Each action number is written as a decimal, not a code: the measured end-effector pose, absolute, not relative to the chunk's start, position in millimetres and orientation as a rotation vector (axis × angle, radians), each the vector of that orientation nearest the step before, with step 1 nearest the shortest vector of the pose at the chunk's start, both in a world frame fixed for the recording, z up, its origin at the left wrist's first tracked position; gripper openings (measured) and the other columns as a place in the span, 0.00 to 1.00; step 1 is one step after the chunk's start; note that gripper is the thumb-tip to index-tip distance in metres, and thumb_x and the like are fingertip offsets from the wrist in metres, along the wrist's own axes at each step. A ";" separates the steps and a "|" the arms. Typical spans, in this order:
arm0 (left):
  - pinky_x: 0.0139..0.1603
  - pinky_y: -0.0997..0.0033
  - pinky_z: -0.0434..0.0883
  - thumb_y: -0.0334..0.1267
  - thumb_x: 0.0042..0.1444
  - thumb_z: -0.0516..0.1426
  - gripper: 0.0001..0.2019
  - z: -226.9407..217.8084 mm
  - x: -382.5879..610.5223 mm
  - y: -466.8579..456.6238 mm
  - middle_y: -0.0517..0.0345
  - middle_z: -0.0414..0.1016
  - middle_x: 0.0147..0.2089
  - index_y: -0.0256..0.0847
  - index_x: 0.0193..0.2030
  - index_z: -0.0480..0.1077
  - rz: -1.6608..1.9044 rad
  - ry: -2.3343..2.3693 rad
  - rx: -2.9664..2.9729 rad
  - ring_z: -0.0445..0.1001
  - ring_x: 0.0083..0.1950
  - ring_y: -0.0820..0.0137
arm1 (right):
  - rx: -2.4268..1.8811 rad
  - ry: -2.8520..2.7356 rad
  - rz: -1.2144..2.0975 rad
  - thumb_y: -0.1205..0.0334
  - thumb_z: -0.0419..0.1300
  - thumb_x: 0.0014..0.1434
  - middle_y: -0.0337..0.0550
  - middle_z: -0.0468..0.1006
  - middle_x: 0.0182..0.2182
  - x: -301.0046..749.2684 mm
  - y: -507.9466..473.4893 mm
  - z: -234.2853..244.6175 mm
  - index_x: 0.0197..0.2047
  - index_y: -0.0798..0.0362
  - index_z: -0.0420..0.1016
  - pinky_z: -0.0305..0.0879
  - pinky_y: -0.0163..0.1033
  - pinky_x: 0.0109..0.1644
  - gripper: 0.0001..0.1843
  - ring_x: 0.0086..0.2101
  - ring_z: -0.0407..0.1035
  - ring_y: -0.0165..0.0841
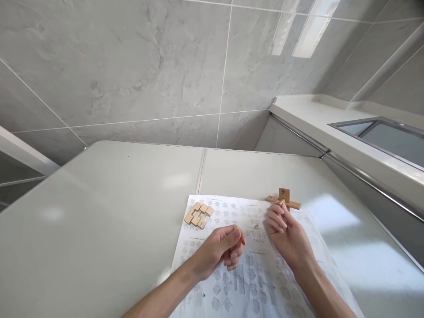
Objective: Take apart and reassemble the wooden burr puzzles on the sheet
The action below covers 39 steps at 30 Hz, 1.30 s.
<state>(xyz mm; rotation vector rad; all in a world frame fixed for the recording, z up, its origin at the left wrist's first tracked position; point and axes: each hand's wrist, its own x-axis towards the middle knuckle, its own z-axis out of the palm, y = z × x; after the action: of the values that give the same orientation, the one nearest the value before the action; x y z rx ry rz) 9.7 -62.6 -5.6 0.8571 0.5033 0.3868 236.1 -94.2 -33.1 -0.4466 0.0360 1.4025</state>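
Note:
My left hand [220,249] rests on a printed sheet of diagrams [251,282], its fingers curled loosely with nothing in them. My right hand [286,232] lies on the same sheet farther right, fingers bent, their tips touching a small wooden cross-shaped piece [284,198] marked with a dark sign on its upright block. A flat cluster of several wooden blocks [198,214] lies on the sheet's upper left corner, beyond my left hand and apart from it.
The sheet lies on a pale grey table [99,212] with a seam down its middle. A white ledge [331,128] with a metal-framed opening [387,139] runs along the right. Grey tiled wall [149,66] stands behind.

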 end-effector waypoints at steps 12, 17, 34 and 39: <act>0.26 0.74 0.59 0.61 0.63 0.63 0.24 -7.7 8.9 -62.2 0.68 0.61 0.25 0.40 0.38 0.67 0.373 0.515 0.861 0.54 0.22 0.79 | -0.453 0.042 1.219 0.72 0.59 0.73 0.30 0.67 0.27 268.1 -90.8 -43.8 0.41 0.48 0.65 0.67 0.27 0.21 0.10 0.20 0.61 0.23; 0.26 0.74 0.59 0.62 0.63 0.64 0.24 -6.6 8.7 -61.8 0.68 0.62 0.26 0.40 0.38 0.67 0.369 0.521 0.864 0.54 0.22 0.79 | -0.501 0.028 1.218 0.65 0.61 0.73 0.30 0.66 0.27 259.1 -90.3 -37.9 0.42 0.49 0.68 0.66 0.27 0.21 0.06 0.20 0.60 0.23; 0.27 0.74 0.64 0.58 0.63 0.64 0.21 -2.7 12.0 -71.4 0.65 0.65 0.28 0.40 0.38 0.68 0.307 0.541 1.175 0.62 0.25 0.76 | -1.172 -0.740 1.308 0.48 0.66 0.68 0.32 0.61 0.23 211.4 -99.4 -28.8 0.32 0.48 0.68 0.54 0.36 0.29 0.19 0.25 0.51 0.31; 0.30 0.72 0.63 0.57 0.67 0.60 0.20 9.7 2.5 -64.2 0.64 0.64 0.29 0.41 0.37 0.67 0.434 0.610 1.364 0.61 0.27 0.75 | -1.257 -0.831 1.321 0.43 0.67 0.66 0.32 0.64 0.23 204.6 -101.1 -27.6 0.36 0.48 0.71 0.53 0.36 0.29 0.18 0.25 0.55 0.31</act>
<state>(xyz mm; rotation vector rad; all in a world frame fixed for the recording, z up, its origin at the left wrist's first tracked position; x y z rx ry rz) 2.5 -64.2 9.7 1.3644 0.6104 0.4337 204.6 -101.1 -27.6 -1.2565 -0.8309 1.3211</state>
